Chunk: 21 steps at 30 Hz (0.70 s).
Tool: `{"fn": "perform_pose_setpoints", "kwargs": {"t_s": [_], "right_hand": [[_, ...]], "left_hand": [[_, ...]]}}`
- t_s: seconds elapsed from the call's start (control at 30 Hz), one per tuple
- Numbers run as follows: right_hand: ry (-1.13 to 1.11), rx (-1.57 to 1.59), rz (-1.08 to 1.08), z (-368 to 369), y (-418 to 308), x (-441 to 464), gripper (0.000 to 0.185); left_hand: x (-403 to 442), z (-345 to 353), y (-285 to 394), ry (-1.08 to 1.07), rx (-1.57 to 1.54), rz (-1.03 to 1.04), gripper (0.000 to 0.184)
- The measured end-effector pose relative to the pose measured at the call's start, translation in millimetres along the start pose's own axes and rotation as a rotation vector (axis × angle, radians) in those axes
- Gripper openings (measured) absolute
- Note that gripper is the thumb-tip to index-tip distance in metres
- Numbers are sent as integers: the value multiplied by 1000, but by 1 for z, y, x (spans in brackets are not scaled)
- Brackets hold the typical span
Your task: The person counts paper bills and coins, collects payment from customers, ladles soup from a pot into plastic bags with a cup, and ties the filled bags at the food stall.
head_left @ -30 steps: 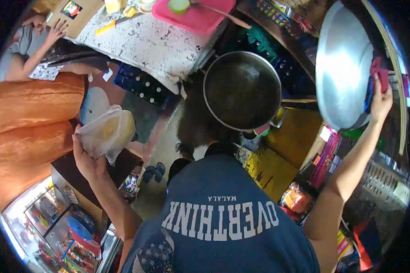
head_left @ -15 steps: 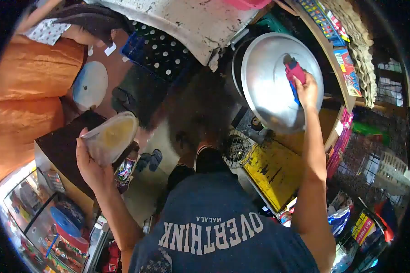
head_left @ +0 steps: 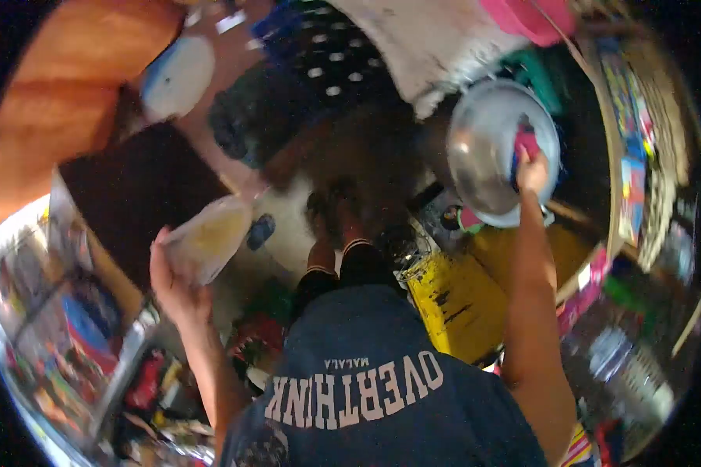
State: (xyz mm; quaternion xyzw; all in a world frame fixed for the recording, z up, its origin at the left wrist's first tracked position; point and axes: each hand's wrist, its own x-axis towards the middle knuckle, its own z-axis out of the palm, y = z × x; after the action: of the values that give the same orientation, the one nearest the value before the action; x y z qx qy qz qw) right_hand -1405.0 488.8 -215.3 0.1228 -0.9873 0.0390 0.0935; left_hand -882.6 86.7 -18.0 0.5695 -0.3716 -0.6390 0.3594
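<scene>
In the head view, the step in hand looks to be handling the lid (head_left: 481,167) at the pot (head_left: 549,215), with the bag (head_left: 220,233) held off to the other side. The right hand (head_left: 532,173), far right, is closed on a bunched red cloth (head_left: 526,145) at the middle of the lid; the lid covers most of the pot, and whether it sits on the rim or hangs just over it cannot be told. The next move with the lid calls for a firm hold through the cloth and a level lid. The left hand (head_left: 181,284), on the left, is half open, fingers and thumb curled round the bag, which is clear and has something pale yellow inside, too blurred to name. What the pot contains is hidden under the lid. Farther off, left of the table (head_left: 428,58), a blue crate (head_left: 276,31) stands with dark bottles (head_left: 335,58) in it, their caps pale; a pink tray (head_left: 530,17) lies at the table's far right, its contents out of sight.
</scene>
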Motion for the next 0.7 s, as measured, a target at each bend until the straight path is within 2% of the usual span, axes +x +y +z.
{"fn": "perform_pose_setpoints", "kwargs": {"t_s": [0.03, 0.07, 0.1, 0.13, 0.17, 0.2, 0.23, 0.27, 0.3, 0.33, 0.37, 0.4, 0.43, 0.5, 0.53, 0.6, 0.63, 0.67, 0.7], "right_hand": [[-84, 44, -40, -8, -2, -1, 39], [-183, 364, -141, -24, -16, -4, 42], [-252, 410, -248, -37, -26, -2, 47], [-436, 44, 30, -66, -58, -2, 53], [-225, 23, -116, -65, -58, -1, 61], [149, -64, -313, -41, -52, 3, 70], [198, -54, -379, -57, -81, -7, 63], [-79, 496, -469, -37, -86, 2, 48], [-158, 747, -551, -9, -101, -7, 40], [-346, 942, -618, -60, -168, -53, 30], [-448, 740, -619, -77, -212, -88, 30], [-656, 828, -683, -123, -270, -132, 35], [-748, 870, -956, -175, -332, -167, 45], [-921, 1008, -1143, -220, -390, -231, 52], [-1020, 1052, -1226, -236, -413, -257, 54], [-1056, 1106, -1335, -240, -445, -302, 50], [-1092, 1166, -1416, -240, -455, -324, 46], [-1119, 1158, -1456, -238, -461, -344, 46], [-1269, 1228, -1407, -237, -468, -363, 39]], "left_hand": [[-3, 0, 0, -13, 135, 118, 38], [-4, -8, 4, -14, -43, 5, 34], [-9, -3, 9, 125, -51, -43, 33], [-13, -10, 11, 97, -32, -7, 32], [-21, -8, 18, 81, -128, -19, 31], [-27, -11, 19, 84, -199, 28, 30], [-35, -11, 26, 62, -350, -53, 29], [-42, -18, 28, 85, -366, -26, 28], [-52, -22, 36, 84, -404, -19, 27], [-61, -27, 42, 69, -441, -21, 26], [-71, -36, 42, 67, -464, -1, 26], [-79, -45, 41, 52, -498, 5, 26], [-76, -61, 42, 48, -535, 4, 26], [-91, -85, 45, 74, -561, 16, 26], [-99, -99, 48, 86, -568, 11, 26], [-114, -121, 57, 221, -651, 21, 26], [-121, -143, 49, 171, -680, 34, 26], [-128, -165, 43, 127, -706, 51, 26], [-134, -180, 45, 204, -721, 52, 27]]}}
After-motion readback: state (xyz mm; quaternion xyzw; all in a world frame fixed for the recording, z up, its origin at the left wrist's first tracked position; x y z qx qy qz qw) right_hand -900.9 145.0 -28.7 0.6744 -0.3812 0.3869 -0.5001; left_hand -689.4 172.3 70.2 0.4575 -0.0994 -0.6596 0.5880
